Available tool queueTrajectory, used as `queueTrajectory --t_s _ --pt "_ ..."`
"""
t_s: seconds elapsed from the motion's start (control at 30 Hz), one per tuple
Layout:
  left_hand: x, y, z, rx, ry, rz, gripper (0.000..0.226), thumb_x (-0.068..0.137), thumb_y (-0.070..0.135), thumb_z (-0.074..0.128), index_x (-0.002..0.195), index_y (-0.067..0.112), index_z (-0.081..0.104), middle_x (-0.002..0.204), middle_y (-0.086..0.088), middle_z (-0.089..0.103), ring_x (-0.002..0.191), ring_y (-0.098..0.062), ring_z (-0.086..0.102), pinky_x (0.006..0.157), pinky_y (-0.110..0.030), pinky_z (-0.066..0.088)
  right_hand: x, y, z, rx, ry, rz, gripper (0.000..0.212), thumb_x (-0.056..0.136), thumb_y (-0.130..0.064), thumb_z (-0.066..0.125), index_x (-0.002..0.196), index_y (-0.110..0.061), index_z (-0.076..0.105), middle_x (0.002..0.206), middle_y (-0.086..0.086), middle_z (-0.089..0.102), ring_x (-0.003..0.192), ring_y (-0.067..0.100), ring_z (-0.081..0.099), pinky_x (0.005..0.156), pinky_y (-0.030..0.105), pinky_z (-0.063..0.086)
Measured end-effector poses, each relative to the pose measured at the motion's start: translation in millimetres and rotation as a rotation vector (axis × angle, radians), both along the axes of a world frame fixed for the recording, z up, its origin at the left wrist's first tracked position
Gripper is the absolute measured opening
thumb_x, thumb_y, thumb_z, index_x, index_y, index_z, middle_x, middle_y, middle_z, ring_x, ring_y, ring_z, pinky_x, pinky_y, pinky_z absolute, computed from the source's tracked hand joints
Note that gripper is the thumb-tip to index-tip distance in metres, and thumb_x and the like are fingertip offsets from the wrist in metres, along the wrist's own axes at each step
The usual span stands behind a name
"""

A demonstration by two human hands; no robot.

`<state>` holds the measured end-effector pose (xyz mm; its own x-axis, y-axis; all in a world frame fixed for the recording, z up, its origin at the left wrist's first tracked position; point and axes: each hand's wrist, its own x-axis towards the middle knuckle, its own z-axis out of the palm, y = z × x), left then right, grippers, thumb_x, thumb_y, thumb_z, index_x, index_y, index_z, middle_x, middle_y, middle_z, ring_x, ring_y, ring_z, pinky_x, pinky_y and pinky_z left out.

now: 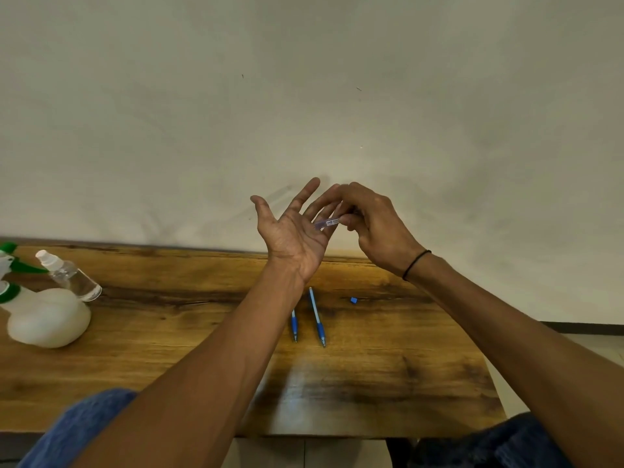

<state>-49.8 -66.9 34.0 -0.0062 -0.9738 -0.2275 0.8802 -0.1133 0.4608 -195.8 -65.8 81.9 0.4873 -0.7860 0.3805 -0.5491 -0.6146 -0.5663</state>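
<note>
the person holds both hands up above the far edge of the table (169,332), in front of the wall. the left hand (293,228) is turned palm up with its fingers straight and spread. it looks set there as a catch tray or a rest, so that anything shaken or slid out of the pen lands in the palm and not on the wood. the right hand (374,228) pinches the clear pen (327,223) between curled fingers and thumb. the pen's free end points down and to the left, over the base of the left fingers. whether that end touches the skin cannot be told.

a blue cap (354,300) lies alone on the table below the right wrist. it may be a part taken off a pen, which would fit a pen being opened or put back together. the first blue pen (294,325) and the second blue pen (316,317) lie side by side below the hands, tips toward the person. the left forearm hides the upper part of the first. they are probably waiting their turn or already done.

the table is dark-grained brown wood with a rough far edge. at its left end a small clear spray bottle (71,275) stands tilted against a white spray bottle (47,319) with green trim. behind everything is a plain pale wall (304,96) with a few small marks, and a strip of light floor (591,346) shows at the right. a thin black band (416,263) circles the right wrist.
</note>
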Motion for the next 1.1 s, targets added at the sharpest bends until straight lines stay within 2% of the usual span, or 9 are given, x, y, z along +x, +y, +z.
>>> queueTrajectory --t_s 0.1,0.17,0.23,0.33,0.47,0.7,0.77,0.93,1.1 --pt "0 0 -1 -0.009 -0.003 -0.004 0.104 0.090 0.087 0.023 0.143 0.004 0.058 0.133 -0.030 0.066 0.118 -0.043 0.069 0.103 -0.054 0.052 0 -1 0 0.001 0.023 0.005 0.042 0.091 0.018 0.052 0.108 -0.014 0.072 0.094 -0.015 0.057 0.086 -0.004 0.056 0.073 0.016 0.046" --pt "1 0 -2 -0.015 -0.007 -0.014 0.104 0.090 0.087 0.022 0.142 0.005 0.058 0.133 -0.030 0.065 0.121 -0.043 0.067 0.108 -0.056 0.048 0 -1 -1 -0.002 0.030 0.007 0.041 0.090 0.019 0.052 0.103 -0.013 0.074 0.092 -0.021 0.051 0.085 -0.006 0.055 0.071 0.011 0.043" --pt "1 0 -3 -0.010 0.001 -0.012 0.104 0.090 0.087 0.023 0.142 0.004 0.058 0.132 -0.030 0.066 0.126 -0.045 0.063 0.112 -0.057 0.046 1 -1 -1 0.011 0.007 0.004 0.041 0.090 0.019 0.052 0.107 -0.014 0.071 0.094 -0.013 0.057 0.085 -0.003 0.057 0.071 0.014 0.044" --pt "1 0 -1 -0.013 0.022 -0.012 0.103 0.091 0.086 0.024 0.143 0.004 0.058 0.132 -0.030 0.066 0.129 -0.046 0.061 0.107 -0.058 0.051 1 0 -2 0.036 -0.010 0.003 0.043 0.091 0.018 0.052 0.113 -0.016 0.067 0.102 0.001 0.065 0.088 0.004 0.060 0.073 0.020 0.049" --pt "2 0 1 -0.031 0.044 -0.024 0.102 0.091 0.085 0.025 0.143 0.003 0.057 0.134 -0.031 0.065 0.128 -0.047 0.062 0.102 -0.059 0.054 -1 -1 -5 0.053 -0.026 -0.003 0.043 0.092 0.017 0.053 0.111 -0.018 0.066 0.104 0.002 0.066 0.090 0.011 0.063 0.072 0.024 0.055" --pt "3 -2 0 -0.066 0.060 -0.045 0.103 0.091 0.085 0.027 0.146 0.002 0.053 0.139 -0.032 0.061 0.131 -0.048 0.059 0.116 -0.063 0.039 -4 -5 -10 0.139 -0.086 -0.038 0.032 0.094 0.014 0.055 0.109 -0.010 0.069 0.103 0.005 0.071 0.085 0.016 0.064 0.070 0.028 0.057" --pt "3 -3 -1 -0.072 0.059 -0.051 0.102 0.091 0.085 0.028 0.146 0.002 0.053 0.139 -0.032 0.060 0.130 -0.047 0.060 0.118 -0.063 0.038 -5 -6 -10 0.152 -0.116 -0.046 0.031 0.094 0.013 0.056 0.108 -0.010 0.069 0.100 0.004 0.072 0.082 0.018 0.064 0.069 0.029 0.057" --pt "6 -1 2 -0.062 0.050 -0.055 0.098 0.092 0.082 0.034 0.145 0.003 0.055 0.137 -0.032 0.063 0.129 -0.047 0.061 0.118 -0.060 0.039 -7 -5 -7 0.159 -0.167 -0.056 0.034 0.093 0.011 0.058 0.101 -0.020 0.067 0.094 -0.011 0.071 0.076 0.013 0.063 0.067 0.020 0.055" --pt "9 0 5 -0.056 0.029 -0.049 0.095 0.093 0.081 0.033 0.145 0.003 0.054 0.137 -0.031 0.063 0.131 -0.044 0.061 0.121 -0.054 0.037 -9 -7 -6 0.175 -0.180 -0.086 0.025 0.095 0.007 0.060 0.105 -0.014 0.069 0.092 -0.014 0.070 0.075 0.011 0.064 0.067 0.017 0.053"
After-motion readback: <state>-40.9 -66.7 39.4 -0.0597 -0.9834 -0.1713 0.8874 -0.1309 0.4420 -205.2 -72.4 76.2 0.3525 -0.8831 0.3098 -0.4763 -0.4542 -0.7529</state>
